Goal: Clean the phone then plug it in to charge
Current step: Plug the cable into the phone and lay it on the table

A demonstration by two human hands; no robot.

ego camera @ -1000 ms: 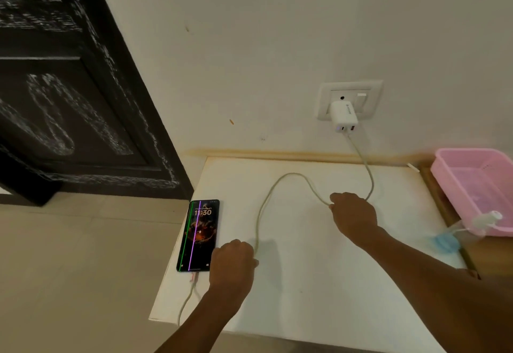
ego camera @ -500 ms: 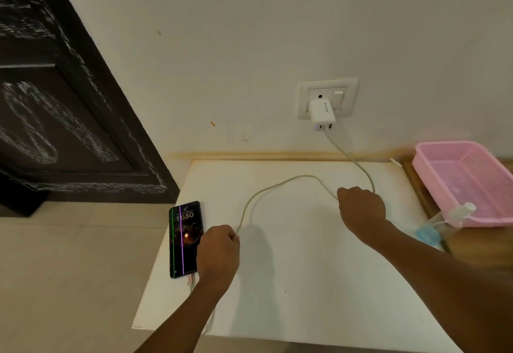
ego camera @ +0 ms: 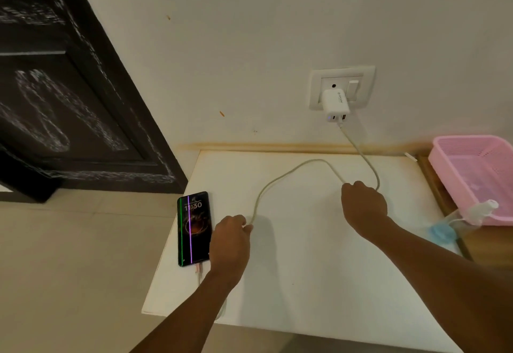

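A black phone (ego camera: 194,229) lies face up at the left edge of the white table (ego camera: 305,269), its screen lit with 11:30 and green and purple lines. A pale cable (ego camera: 280,179) is plugged into its near end and loops across the table up to the white charger (ego camera: 335,105) in the wall socket (ego camera: 342,86). My left hand (ego camera: 229,244) is closed on the cable just right of the phone. My right hand (ego camera: 363,207) is closed on the cable nearer the charger.
A pink plastic basket (ego camera: 477,178) stands at the right on a wooden surface. In front of it stands a clear spray bottle (ego camera: 469,215), with something blue (ego camera: 441,232) beside it. A dark carved door (ego camera: 69,97) fills the left. Pale floor tiles (ego camera: 83,255) lie left of the table.
The view has shifted slightly. Both hands stay closed on the cable, and the loop between them has flattened and spread wider. The phone has not moved on the table.
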